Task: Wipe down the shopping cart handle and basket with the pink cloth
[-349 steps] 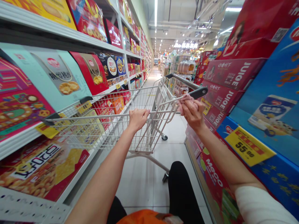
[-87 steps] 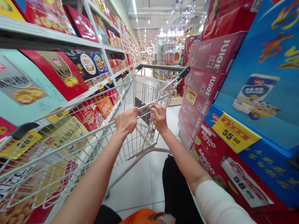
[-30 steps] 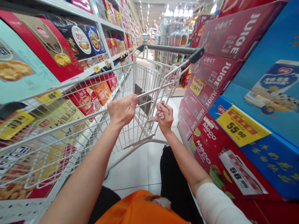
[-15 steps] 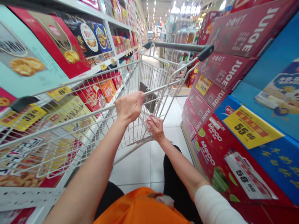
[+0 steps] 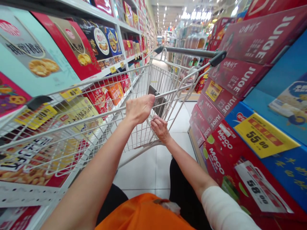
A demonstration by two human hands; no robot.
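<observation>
An empty wire shopping cart (image 5: 96, 116) with a grey handle (image 5: 189, 51) stands tilted in front of me in a shop aisle. My left hand (image 5: 140, 108) is closed over the cart's top rim. Just below and to the right, my right hand (image 5: 159, 127) presses its curled fingers against the cart's side wires. It is closed on a pink cloth, of which only a sliver shows at the fingertips. A dark plate (image 5: 157, 100) hangs inside the basket beyond my hands.
Shelves of biscuit boxes (image 5: 72, 48) run close along the left. Stacked red juice cartons (image 5: 240, 76) and blue cartons with yellow price tags (image 5: 263, 135) crowd the right. White tiled floor (image 5: 146, 166) lies between. My orange garment (image 5: 144, 214) and dark trousers fill the bottom.
My right hand has dropped from near the cart's rim to its lower side wires. My left hand has kept its hold on the rim. The view has shifted slightly.
</observation>
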